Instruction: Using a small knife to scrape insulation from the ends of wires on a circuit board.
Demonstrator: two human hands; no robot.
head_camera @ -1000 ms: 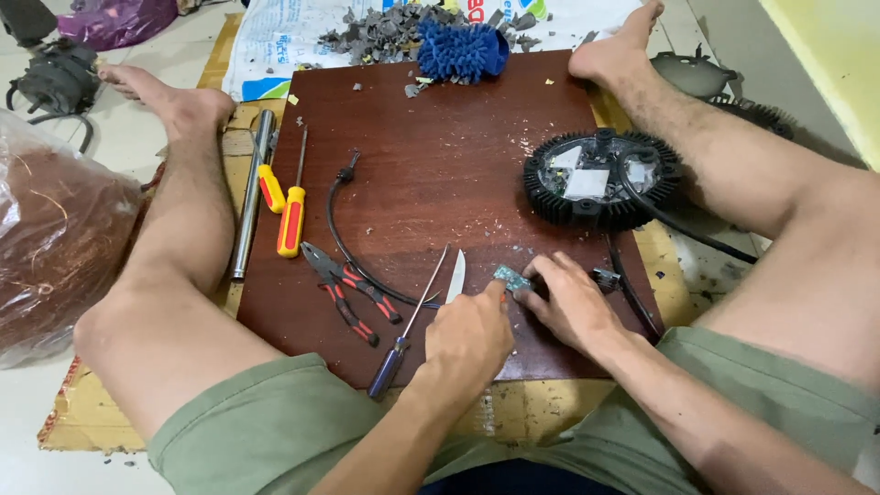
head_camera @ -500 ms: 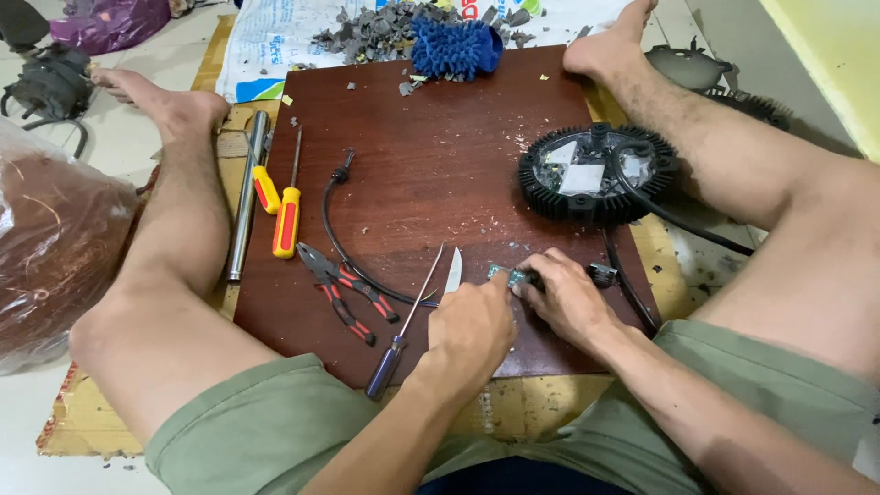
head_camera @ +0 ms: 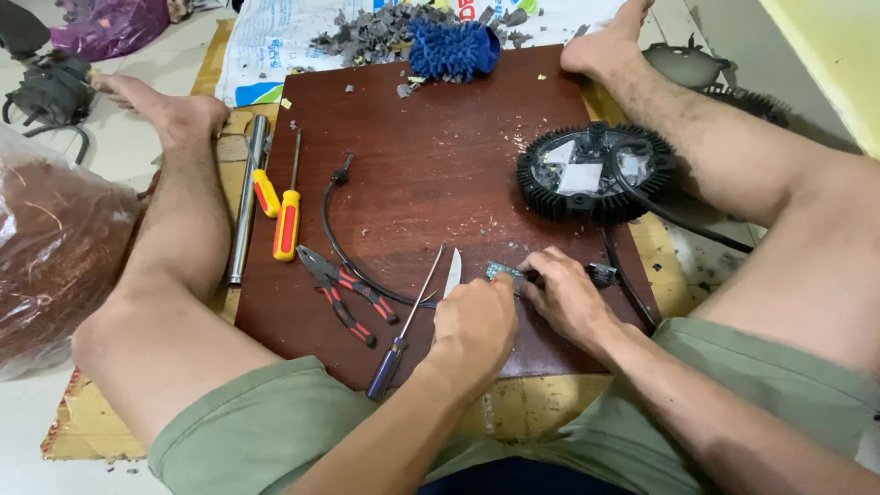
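Hands pinching small green circuit board (head_camera: 503,271) on glossy wooden surface (head_camera: 422,174). Left hand (head_camera: 474,323) clamped on knife (head_camera: 452,272). Right hand (head_camera: 566,295) clamped on board.

Floor repair workshop: pliers (head_camera: 344,289), screwdrivers (head_camera: 286,223), scrap parts (head_camera: 367,32)

The left hand (head_camera: 475,325) is gripping a knife (head_camera: 452,272) whose pale blade is pointing away over the dark red board (head_camera: 422,156), while the right hand (head_camera: 566,295) is pinching a small green circuit board (head_camera: 502,270) just beside it. A black round finned lamp housing (head_camera: 594,172) is lying farther off to the right. Red-handled pliers (head_camera: 344,291), a long screwdriver (head_camera: 408,330), a black cable (head_camera: 332,234) and two red-and-yellow screwdrivers (head_camera: 286,220) are lying to the left.
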